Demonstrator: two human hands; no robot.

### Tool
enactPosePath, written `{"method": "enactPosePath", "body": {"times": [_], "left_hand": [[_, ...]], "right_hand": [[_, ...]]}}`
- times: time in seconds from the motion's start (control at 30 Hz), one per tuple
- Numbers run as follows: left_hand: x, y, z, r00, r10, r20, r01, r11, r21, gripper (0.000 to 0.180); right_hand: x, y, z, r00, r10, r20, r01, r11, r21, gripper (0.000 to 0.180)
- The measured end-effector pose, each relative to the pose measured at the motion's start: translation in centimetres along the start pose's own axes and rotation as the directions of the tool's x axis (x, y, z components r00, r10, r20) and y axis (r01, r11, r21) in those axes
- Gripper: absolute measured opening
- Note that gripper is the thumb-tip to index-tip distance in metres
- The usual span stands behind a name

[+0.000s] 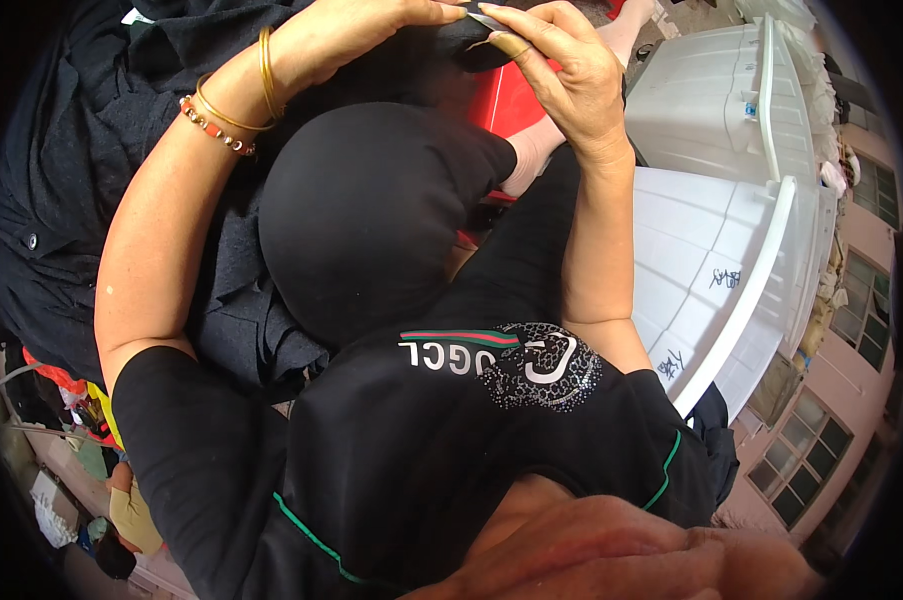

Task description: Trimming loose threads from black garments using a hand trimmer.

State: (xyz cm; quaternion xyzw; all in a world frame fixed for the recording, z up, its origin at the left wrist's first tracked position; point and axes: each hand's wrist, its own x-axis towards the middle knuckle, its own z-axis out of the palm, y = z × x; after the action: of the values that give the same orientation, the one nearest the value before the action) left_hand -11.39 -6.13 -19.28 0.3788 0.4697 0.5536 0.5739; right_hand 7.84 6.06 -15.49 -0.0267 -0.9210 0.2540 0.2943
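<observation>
At the top edge my left hand (372, 28) and my right hand (577, 80) meet, fingers closed in a pinch. Between their fingertips is a bit of dark cloth (462, 42) with a small pale grey strip (487, 19) at its edge. A tan band (510, 44) wraps one finger of my right hand. The top frame edge cuts off part of both hands. Under my left arm, a heap of dark garments (62, 170) spreads across the left side, a round button showing on one.
On the right stand large white plastic bins (707, 220), close to my right forearm. Something red (502, 98) shows beyond my knee. Coloured bags and cloths (102, 410) lie at the lower left. A pink building wall with windows (802, 455) rises at the far right.
</observation>
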Motion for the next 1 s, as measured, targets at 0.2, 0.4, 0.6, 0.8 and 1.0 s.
{"method": "enactPosePath", "body": {"times": [0.2,0.4,0.6,0.8,1.0], "left_hand": [[1.3,-0.8,0.1,0.808,0.498,0.315,-0.492,0.864,-0.104,0.016],[0.1,1.0,0.6,0.996,0.035,0.083,-0.049,0.985,0.167,0.020],[0.1,1.1,0.2,0.994,0.083,-0.069,-0.035,0.855,0.517,0.031],[0.4,0.5,-0.2,0.998,0.066,-0.011,-0.057,0.925,0.377,0.032],[-0.8,2.6,2.4,0.993,0.103,-0.058,-0.026,0.665,0.747,0.033]], "right_hand": [[0.6,3.9,4.7,0.905,-0.080,-0.419,0.335,0.740,0.583,0.016],[-2.2,5.1,3.2,0.925,0.368,0.093,-0.360,0.772,0.524,0.012],[-0.8,5.0,1.0,0.791,0.609,-0.065,-0.446,0.645,0.620,0.014],[-0.4,4.1,1.1,0.790,0.610,-0.062,-0.426,0.618,0.660,0.014],[-0.4,3.9,1.3,0.781,0.620,-0.081,-0.434,0.631,0.644,0.014]]}}
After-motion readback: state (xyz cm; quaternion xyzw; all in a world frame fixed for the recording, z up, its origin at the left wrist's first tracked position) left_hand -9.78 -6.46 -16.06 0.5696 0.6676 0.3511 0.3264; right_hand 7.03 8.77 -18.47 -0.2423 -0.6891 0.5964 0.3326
